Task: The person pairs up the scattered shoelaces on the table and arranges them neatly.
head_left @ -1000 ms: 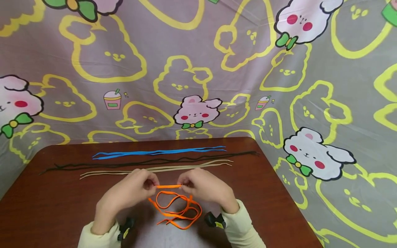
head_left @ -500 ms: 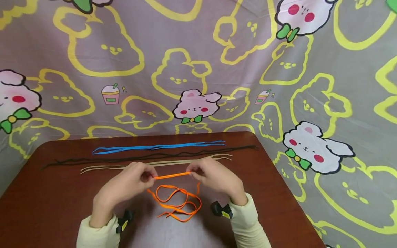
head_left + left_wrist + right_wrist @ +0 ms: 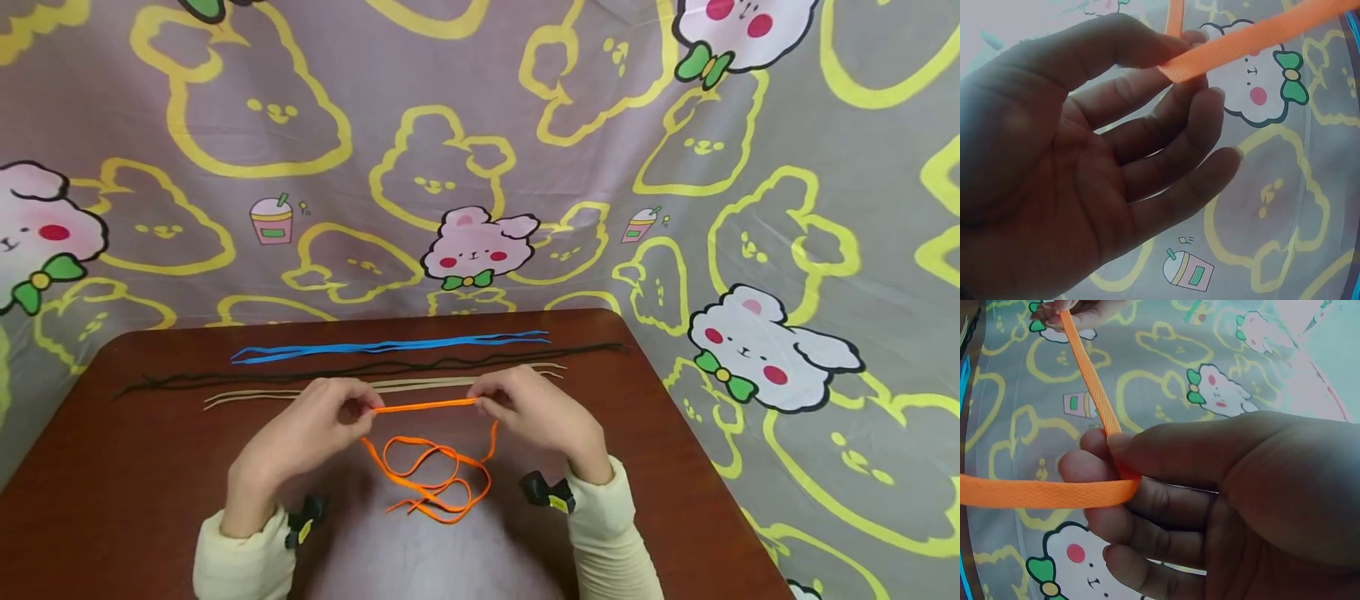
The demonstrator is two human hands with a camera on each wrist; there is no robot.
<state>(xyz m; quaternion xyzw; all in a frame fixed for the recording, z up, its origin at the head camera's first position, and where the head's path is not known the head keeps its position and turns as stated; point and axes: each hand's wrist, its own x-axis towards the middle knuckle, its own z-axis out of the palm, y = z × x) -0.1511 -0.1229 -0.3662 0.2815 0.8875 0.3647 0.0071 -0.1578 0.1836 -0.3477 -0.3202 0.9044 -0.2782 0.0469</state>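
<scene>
An orange flat shoelace (image 3: 424,406) is stretched straight between both hands above the table. My left hand (image 3: 318,425) pinches it between thumb and index finger; the left wrist view shows the lace (image 3: 1229,53) bending at that pinch. My right hand (image 3: 540,417) pinches the other end of the taut stretch, and in the right wrist view the lace (image 3: 1047,492) folds round the fingers there. From both hands the lace drops to loose loops on the table below, with its two tips near the front of the loops.
Behind the hands, a blue pair of laces (image 3: 390,345), a black pair (image 3: 300,377) and a beige pair (image 3: 420,384) lie lengthwise across the brown table (image 3: 150,467). A patterned cloth (image 3: 480,100) hangs along the back and right sides.
The hands have moved apart, mostly the right hand going rightward, so the stretch of orange lace between them is longer. The head view has tilted slightly.
</scene>
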